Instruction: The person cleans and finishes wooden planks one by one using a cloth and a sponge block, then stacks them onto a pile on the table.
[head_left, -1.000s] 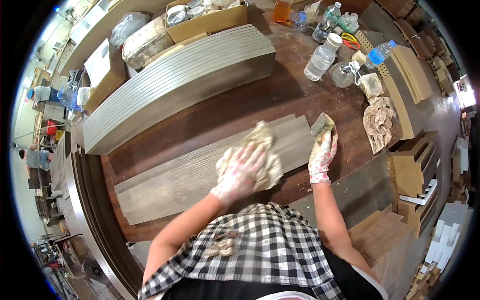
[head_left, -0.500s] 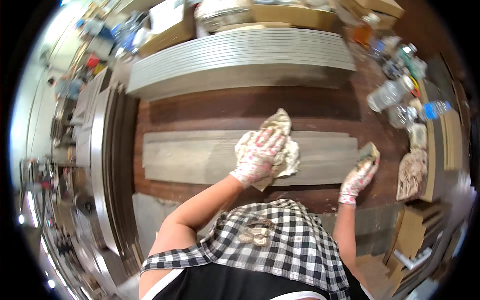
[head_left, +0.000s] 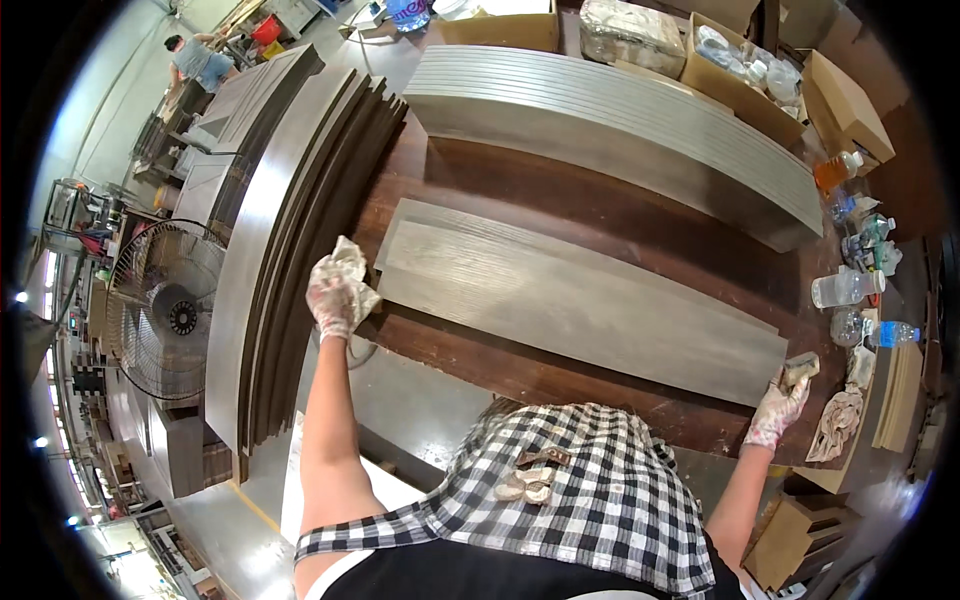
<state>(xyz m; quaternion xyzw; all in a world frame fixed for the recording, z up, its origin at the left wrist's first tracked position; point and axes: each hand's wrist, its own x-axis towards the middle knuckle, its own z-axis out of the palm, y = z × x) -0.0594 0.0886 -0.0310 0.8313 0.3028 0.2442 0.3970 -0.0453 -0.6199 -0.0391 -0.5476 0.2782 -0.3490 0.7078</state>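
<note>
Two grey wood-grain planks (head_left: pixel 560 305) lie slightly offset from each other on the dark brown table (head_left: pixel 470 355) in front of me. My left hand (head_left: pixel 332 298), in a white glove with pink spots, grips a crumpled cream cloth (head_left: pixel 349 260) just off the planks' left end. Beyond their right end, my right hand (head_left: pixel 777 414), gloved alike, is closed on a small greyish-tan block (head_left: pixel 801 367), perhaps a sponge or sanding pad. The right fingers are close to the planks' right corner; whether they touch it I cannot tell.
A long stack of grey boards (head_left: pixel 610 135) stands along the table's far side. More boards (head_left: pixel 290 230) are stacked at left beside a fan (head_left: pixel 170 308). Plastic bottles (head_left: pixel 848 288) and a stained rag (head_left: pixel 836 425) line the right. A person (head_left: pixel 203 62) works far off at upper left.
My left hand has swept the cloth leftward from the planks' middle to past their left end. My right hand still holds the block near the right end. The whole view has turned.
</note>
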